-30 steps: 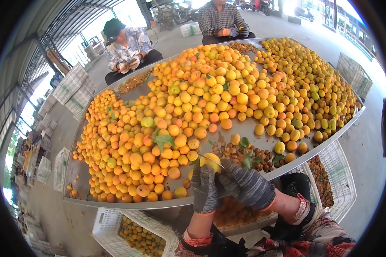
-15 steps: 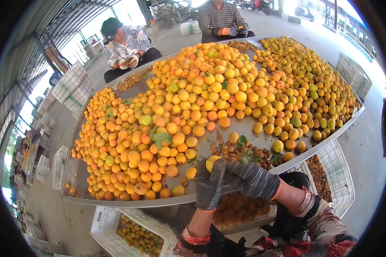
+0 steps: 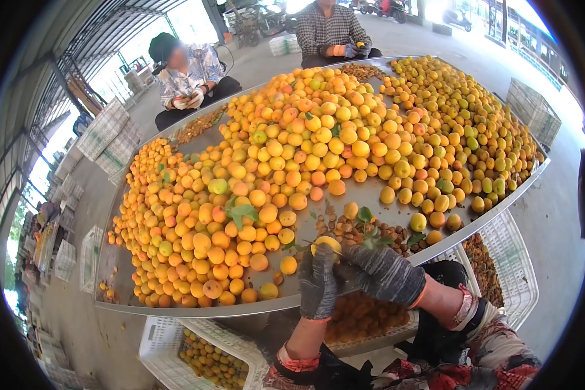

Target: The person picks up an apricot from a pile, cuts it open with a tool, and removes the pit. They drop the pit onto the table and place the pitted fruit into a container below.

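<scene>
A yellow apricot [image 3: 327, 244] is held in the fingertips of my left hand [image 3: 317, 286], which wears a dark grey glove. My right hand [image 3: 389, 274], gloved the same way, is closed close beside it at the fruit's right side. A thin dark line shows by the apricot, but whatever the right fingers hold is too small and hidden to name. Both hands are over the near edge of a metal table [image 3: 286, 301]. Just beyond them lies a pile of brown apricot pits [image 3: 351, 227] with green leaves. A large heap of apricots [image 3: 240, 188] covers much of the table.
Under the table edge stand a white crate of apricots [image 3: 159, 341], a container of orange-brown pieces [image 3: 364, 318] and another white crate [image 3: 517, 279] at right. Two people sit across the table, one in a patterned shirt [image 3: 208, 65], one in a checked shirt [image 3: 328, 29].
The apricot has tilted in my left fingers and more of its face shows. My right hand stays close beside it. The seated person at left has lowered their hands slightly.
</scene>
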`<state>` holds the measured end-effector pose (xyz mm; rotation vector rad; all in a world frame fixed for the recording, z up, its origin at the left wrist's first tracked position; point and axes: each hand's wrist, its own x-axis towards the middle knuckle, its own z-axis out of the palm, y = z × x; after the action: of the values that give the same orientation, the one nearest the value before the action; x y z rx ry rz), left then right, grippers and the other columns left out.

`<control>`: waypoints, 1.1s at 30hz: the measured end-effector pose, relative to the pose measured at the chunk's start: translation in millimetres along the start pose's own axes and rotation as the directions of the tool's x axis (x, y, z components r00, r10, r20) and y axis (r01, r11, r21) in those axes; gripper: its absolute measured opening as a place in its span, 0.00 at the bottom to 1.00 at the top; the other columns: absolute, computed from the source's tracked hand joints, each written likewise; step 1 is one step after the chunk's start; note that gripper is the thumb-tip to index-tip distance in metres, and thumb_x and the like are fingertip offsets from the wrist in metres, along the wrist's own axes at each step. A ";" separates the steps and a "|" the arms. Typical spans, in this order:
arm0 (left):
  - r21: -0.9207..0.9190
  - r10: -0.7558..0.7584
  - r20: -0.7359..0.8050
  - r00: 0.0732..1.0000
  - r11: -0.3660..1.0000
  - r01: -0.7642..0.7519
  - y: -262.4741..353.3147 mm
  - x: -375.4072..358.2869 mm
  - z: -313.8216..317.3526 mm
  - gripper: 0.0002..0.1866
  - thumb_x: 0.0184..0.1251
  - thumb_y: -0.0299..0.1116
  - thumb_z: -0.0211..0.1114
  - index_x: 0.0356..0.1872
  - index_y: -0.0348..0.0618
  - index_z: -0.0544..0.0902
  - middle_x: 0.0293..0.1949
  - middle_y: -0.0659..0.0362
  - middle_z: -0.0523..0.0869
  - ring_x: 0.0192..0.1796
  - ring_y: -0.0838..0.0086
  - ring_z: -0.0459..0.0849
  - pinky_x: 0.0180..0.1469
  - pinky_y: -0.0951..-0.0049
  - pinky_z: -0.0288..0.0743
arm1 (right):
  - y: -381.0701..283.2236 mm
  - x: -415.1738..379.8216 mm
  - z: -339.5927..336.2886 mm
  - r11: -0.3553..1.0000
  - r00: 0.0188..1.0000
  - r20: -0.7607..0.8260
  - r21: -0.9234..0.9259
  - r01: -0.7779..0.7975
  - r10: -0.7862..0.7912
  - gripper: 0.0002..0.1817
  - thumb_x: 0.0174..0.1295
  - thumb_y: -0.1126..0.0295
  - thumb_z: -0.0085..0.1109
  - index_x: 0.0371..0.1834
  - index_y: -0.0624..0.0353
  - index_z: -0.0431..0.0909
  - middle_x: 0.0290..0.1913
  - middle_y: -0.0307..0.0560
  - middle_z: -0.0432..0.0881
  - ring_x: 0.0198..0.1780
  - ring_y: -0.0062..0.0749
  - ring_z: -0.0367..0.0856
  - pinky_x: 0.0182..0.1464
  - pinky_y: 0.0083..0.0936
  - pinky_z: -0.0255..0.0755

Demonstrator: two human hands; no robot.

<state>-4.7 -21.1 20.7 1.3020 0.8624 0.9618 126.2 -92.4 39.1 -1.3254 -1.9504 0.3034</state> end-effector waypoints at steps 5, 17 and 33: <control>-0.409 -0.182 0.006 0.983 0.897 0.169 -14.9 7.5 1.1 0.20 0.64 0.45 0.54 0.45 0.36 0.75 0.38 0.58 0.78 0.40 0.77 0.73 0.41 0.78 0.68 | -15.7 8.1 7.6 0.946 0.959 -0.084 -0.162 -0.280 0.270 0.13 0.59 0.64 0.52 0.42 0.61 0.72 0.27 0.53 0.77 0.27 0.45 0.78 0.26 0.33 0.71; -0.083 -0.044 0.041 0.998 0.995 0.047 -7.1 6.5 -17.6 0.21 0.63 0.46 0.56 0.45 0.35 0.75 0.35 0.60 0.78 0.36 0.78 0.73 0.38 0.78 0.68 | 2.7 1.0 2.9 0.822 0.960 0.156 0.497 -0.278 0.231 0.20 0.59 0.74 0.52 0.55 0.65 0.67 0.55 0.50 0.72 0.55 0.36 0.73 0.56 0.29 0.68; 0.159 0.431 0.139 0.892 0.879 -0.449 -32.3 6.5 -15.3 0.13 0.54 0.20 0.62 0.42 0.44 0.78 0.32 0.51 0.78 0.33 0.63 0.79 0.32 0.71 0.72 | 12.6 -12.4 -7.2 0.837 0.980 0.174 0.521 -0.170 0.092 0.18 0.62 0.75 0.50 0.56 0.65 0.67 0.50 0.48 0.76 0.52 0.28 0.74 0.51 0.24 0.69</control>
<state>-13.7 -9.9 -12.7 1.7431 0.5957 1.1769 142.3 -99.3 31.4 -1.0807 -1.7047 0.9616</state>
